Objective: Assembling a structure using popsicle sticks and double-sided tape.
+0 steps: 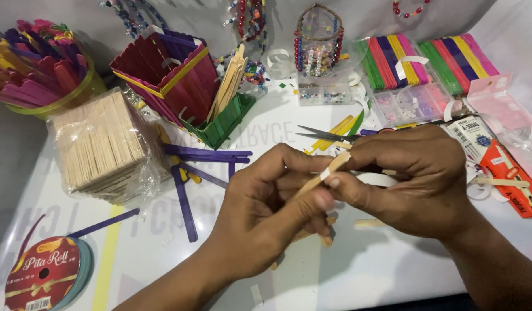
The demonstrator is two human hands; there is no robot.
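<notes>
Head view. Both hands meet over the middle of the white tabletop (pixel 346 276). The left hand (pixel 260 207) has its fingers closed round the lower part of a plain wooden stick (pixel 320 178), which points up and to the right. The right hand (pixel 415 184) pinches the upper end of the stick between thumb and forefinger, where a small white strip (pixel 325 174), apparently tape, lies across the wood.

Judgement: to seat the strip well, the left hand's grip should stay firm and low so the stick does not twist, while the right thumb presses flat and smooths outward, keeping the strip square to the edge.

Scissors (pixel 326 136) lie just behind the hands, blades open. Purple sticks (pixel 202 158) lie to the left; a wrapped bundle of plain sticks (pixel 101 144) sits further left.
</notes>
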